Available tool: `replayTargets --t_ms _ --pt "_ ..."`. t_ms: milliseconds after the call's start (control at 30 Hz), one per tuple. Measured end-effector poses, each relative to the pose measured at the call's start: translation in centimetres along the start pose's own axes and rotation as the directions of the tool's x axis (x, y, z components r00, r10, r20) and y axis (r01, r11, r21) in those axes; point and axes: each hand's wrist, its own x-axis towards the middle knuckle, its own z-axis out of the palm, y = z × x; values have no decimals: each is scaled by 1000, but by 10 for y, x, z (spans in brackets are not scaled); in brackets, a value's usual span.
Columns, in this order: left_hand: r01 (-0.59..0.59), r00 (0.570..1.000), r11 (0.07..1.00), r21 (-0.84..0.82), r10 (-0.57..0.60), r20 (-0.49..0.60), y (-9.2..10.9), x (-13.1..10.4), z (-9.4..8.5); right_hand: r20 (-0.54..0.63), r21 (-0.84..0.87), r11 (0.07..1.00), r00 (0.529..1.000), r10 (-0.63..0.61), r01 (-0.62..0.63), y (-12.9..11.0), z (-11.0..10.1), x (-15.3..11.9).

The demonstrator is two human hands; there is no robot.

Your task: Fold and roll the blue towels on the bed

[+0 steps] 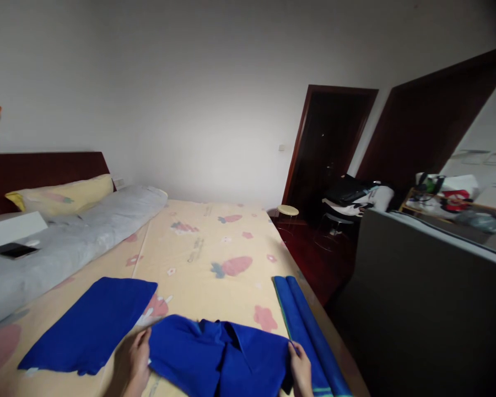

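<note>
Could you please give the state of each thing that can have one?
Blue garment: creased, held spread out
Left hand: gripping its left end
Right hand: gripping its right end
Blue cloth: lying flat on bed
Green-edged blue fabric: rolled or folded, unclear which
Yellow pillow: leaning against headboard
Door: seemingly shut

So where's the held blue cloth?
The held blue cloth is at bottom centre of the head view, between the left hand and right hand, over the bed.
</note>
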Motion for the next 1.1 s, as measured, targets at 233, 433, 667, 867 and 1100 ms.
replayTargets --t_ms 233,433,667,867,1100 --pt "-81 991 941 330 42 125 -33 -2 -36 9 -382 892 966 -258 242 37 -23 -15" --pt "-407 889 814 415 247 386 -6 -34 21 406 -641 552 846 -346 533 42 32 -49" --pt "-556 782 781 284 375 498 14 -48 54 372 -580 701 900 -226 416 19 33 -34" --pt "-501 839 836 226 405 363 29 5 43 295 -502 762 910 -292 408 -32 -15 39" --pt "-382 924 878 287 359 131 73 85 32 172 -454 823 940 -293 340 -81 -16 116"
